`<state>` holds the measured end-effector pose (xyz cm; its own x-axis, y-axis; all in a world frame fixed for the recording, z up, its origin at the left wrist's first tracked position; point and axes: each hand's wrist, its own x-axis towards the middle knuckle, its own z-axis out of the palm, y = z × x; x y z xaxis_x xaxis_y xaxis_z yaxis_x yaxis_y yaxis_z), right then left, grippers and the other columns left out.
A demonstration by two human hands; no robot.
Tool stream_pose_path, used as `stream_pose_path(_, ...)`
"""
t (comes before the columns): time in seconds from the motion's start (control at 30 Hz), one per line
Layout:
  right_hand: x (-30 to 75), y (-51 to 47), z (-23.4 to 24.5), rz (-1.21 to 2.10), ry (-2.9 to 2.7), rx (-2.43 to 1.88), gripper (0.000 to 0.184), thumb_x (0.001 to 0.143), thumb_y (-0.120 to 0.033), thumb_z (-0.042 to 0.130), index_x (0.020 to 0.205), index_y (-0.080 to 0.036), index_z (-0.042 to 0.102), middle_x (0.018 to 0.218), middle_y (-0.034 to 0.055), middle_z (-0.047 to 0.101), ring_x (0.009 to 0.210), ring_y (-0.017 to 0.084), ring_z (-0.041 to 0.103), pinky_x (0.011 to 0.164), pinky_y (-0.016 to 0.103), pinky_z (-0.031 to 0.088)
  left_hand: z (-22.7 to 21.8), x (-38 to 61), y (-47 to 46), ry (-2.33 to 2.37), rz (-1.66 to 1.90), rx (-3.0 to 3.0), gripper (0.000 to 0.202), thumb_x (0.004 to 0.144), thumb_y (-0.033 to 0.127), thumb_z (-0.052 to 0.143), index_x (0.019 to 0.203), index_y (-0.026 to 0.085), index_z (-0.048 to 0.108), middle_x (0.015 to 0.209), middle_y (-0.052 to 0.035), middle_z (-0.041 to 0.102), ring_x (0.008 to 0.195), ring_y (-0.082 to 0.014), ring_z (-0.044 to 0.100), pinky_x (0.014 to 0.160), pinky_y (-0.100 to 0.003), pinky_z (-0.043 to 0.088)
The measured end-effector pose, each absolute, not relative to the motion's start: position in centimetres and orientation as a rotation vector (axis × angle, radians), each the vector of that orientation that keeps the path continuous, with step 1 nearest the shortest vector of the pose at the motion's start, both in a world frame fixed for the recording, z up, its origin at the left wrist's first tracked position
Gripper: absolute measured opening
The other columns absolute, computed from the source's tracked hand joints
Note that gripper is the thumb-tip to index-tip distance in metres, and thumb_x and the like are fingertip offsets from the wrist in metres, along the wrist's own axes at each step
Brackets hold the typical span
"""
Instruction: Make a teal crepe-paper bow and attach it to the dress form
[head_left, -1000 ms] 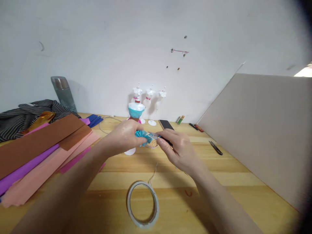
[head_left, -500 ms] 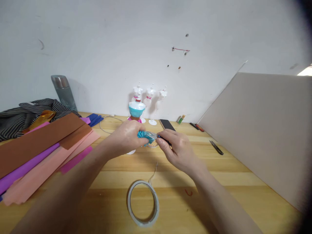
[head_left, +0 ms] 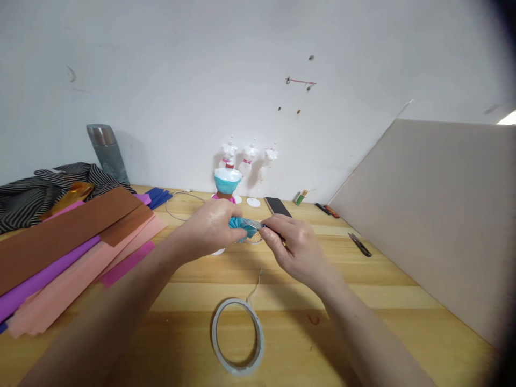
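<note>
My left hand (head_left: pixel 212 226) is closed on a piece of gathered turquoise crepe paper (head_left: pixel 236 222), which pokes out from the fingertips. A metal-bladed tool with a dark handle (head_left: pixel 252 223) is gripped in my right hand (head_left: pixel 292 239). Its blade lies against the edge of the paper; whether it is scissors or a knife I cannot tell. Just behind the hands stands a small white dress-form figure with a turquoise and white skirt (head_left: pixel 228 181). Partly hidden below the paper is a small round object (head_left: pixel 255 238). A roll of tape (head_left: pixel 215 338) lies nearer to me.
Three white dress-form figures (head_left: pixel 250 153) stand along the wall. Strips of coloured crepe paper (head_left: pixel 68 236), striped cloth (head_left: pixel 24 193) and a bottle (head_left: pixel 108 153) occupy the left. A phone (head_left: pixel 277 206), a glue stick-like green item (head_left: pixel 300 197) and a black-handled cutter (head_left: pixel 360 245) lie rightward.
The view has shifted very slightly. Both hands keep almost the same pose, with the blade still at the turquoise paper.
</note>
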<state>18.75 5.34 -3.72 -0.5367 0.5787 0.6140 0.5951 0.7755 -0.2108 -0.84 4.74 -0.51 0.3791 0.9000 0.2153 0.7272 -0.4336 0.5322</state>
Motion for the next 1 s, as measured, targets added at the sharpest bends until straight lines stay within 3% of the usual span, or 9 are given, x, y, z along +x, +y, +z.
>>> stream_pose_path(0.83,18.8,5.4,-3.49,-0.091,-2.174,-0.849,0.033,0.095,-0.025,0.041,0.067,-0.017,0.056,0.056,0.0003,0.052,0.049,0.012,0.046,0.05,0.025,0.031,-0.58,-1.08,4.74,1.324,0.701,2.221,0.022,0.075,0.035,0.057,0.062,0.016,0.058,0.054,0.0047,0.042,0.053,-0.0096,0.036,0.048,-0.025,0.024)
stream_pose_path(1.0,19.18,5.38,-3.05,-0.076,-2.157,-0.852,0.033,0.095,-0.026,0.041,0.067,-0.017,0.057,0.056,0.0002,0.052,0.051,0.012,0.048,0.051,0.025,0.033,-0.53,-1.08,4.77,1.288,0.687,2.145,0.024,0.073,0.035,0.06,0.058,0.017,0.054,0.053,0.0054,0.041,0.052,-0.0092,0.037,0.047,-0.024,0.024)
